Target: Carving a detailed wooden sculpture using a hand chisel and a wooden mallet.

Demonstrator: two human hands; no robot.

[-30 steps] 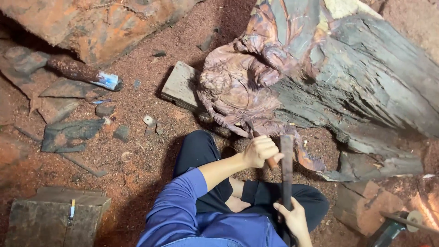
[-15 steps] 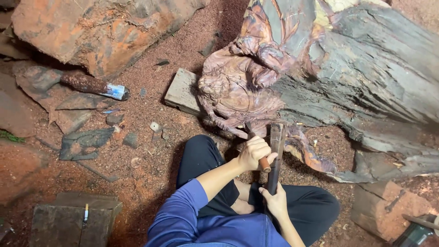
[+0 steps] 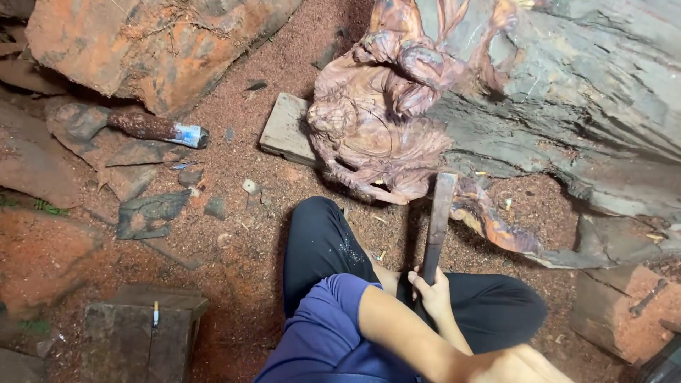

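Flat wooden mallet [image 3: 438, 220] stands before the carved log [image 3: 383, 128], plank [image 3: 286, 128] beside.

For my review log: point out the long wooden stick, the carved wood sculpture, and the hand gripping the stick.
long wooden stick [image 3: 438, 216], head view, mid-shaft
carved wood sculpture [image 3: 369, 131], head view, rounded carved front
right hand [image 3: 433, 294], head view, back of hand

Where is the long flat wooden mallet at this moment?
In the head view, the mallet stands centre-right, its lower end gripped by one hand over the lap, its top beside the reddish wood carving.
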